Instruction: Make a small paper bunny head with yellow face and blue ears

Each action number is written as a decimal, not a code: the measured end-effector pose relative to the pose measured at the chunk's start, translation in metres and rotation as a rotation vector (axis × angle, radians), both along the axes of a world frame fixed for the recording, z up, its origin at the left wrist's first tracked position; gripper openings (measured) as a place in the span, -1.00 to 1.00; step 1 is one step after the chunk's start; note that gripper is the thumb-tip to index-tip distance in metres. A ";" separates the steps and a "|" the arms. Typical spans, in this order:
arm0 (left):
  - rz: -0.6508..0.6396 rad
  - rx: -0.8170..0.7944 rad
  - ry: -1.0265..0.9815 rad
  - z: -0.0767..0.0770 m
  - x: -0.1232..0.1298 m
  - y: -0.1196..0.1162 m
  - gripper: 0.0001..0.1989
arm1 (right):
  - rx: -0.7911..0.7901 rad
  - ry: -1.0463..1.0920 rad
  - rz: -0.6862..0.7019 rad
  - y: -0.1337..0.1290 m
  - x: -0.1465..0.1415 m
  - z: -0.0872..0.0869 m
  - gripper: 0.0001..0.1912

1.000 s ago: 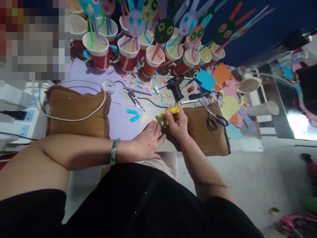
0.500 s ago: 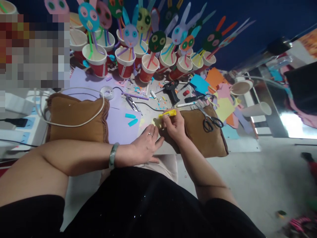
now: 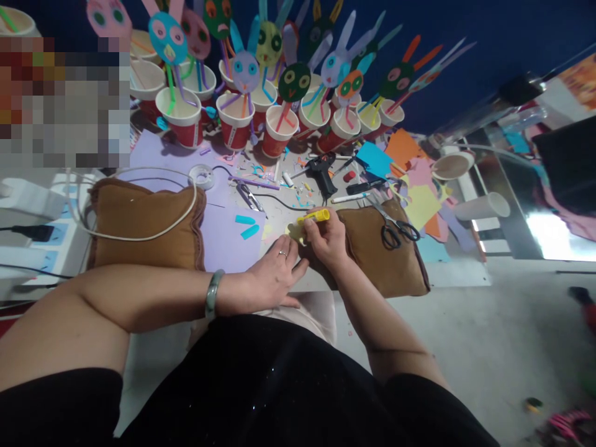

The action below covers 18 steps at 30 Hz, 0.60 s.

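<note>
My right hand (image 3: pixel 327 239) is closed around a yellow marker (image 3: pixel 316 215), with its lower end angled down to the left. Below it, in the shade between my hands, lies a small pale-yellow piece of paper (image 3: pixel 293 232); its outline is partly hidden. My left hand (image 3: pixel 274 273) lies flat with outstretched fingers, the fingertips at the near side of that paper. Two turquoise paper strips (image 3: pixel 245 219) rest to the left on a lilac sheet (image 3: pixel 228 239). Black-handled scissors (image 3: pixel 393 226) lie on the brown cushion (image 3: pixel 384 261) by my right forearm.
Red paper cups (image 3: pixel 235 127) holding paper rabbit faces on straws line the back. A black glue gun (image 3: pixel 322 176), a tape roll (image 3: pixel 202 176), a craft knife (image 3: pixel 251 198) and coloured paper (image 3: pixel 421 198) lie ahead. Another brown cushion (image 3: pixel 144 217), crossed by a white cable, lies left.
The yellow marker and my right hand have shifted very slightly to the left. My left hand stays in place, and the view has tilted a little.
</note>
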<state>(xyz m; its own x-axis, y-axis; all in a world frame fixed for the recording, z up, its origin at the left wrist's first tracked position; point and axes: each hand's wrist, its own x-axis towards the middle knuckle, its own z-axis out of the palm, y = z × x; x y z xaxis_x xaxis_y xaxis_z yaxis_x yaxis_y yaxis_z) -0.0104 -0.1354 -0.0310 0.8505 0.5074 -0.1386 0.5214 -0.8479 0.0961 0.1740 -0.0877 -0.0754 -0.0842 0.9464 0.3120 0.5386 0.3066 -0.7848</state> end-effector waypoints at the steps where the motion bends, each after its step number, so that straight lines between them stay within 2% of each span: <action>1: -0.001 -0.001 -0.002 0.000 0.000 0.000 -0.05 | 0.008 -0.033 0.029 0.000 0.000 0.000 -0.78; 5: -0.003 -0.010 0.034 0.001 0.001 0.001 -0.03 | 0.058 -0.212 0.166 0.000 0.001 -0.001 -0.85; 8: -0.007 -0.009 0.051 0.001 0.002 0.000 -0.02 | 0.082 -0.208 0.124 0.003 0.000 -0.004 -0.84; 13: -0.011 0.025 0.038 -0.003 0.002 -0.001 -0.02 | 0.044 -0.056 0.013 0.001 0.000 -0.001 -0.79; 18: -0.004 0.032 0.004 -0.005 0.002 -0.001 -0.03 | 0.042 -0.184 0.182 -0.002 0.000 0.001 -0.83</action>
<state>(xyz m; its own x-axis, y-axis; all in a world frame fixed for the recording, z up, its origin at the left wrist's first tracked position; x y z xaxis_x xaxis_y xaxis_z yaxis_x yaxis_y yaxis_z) -0.0089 -0.1366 -0.0364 0.8519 0.5083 -0.1261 0.5186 -0.8524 0.0671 0.1737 -0.0894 -0.0746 -0.3110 0.8968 0.3146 0.6040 0.4421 -0.6631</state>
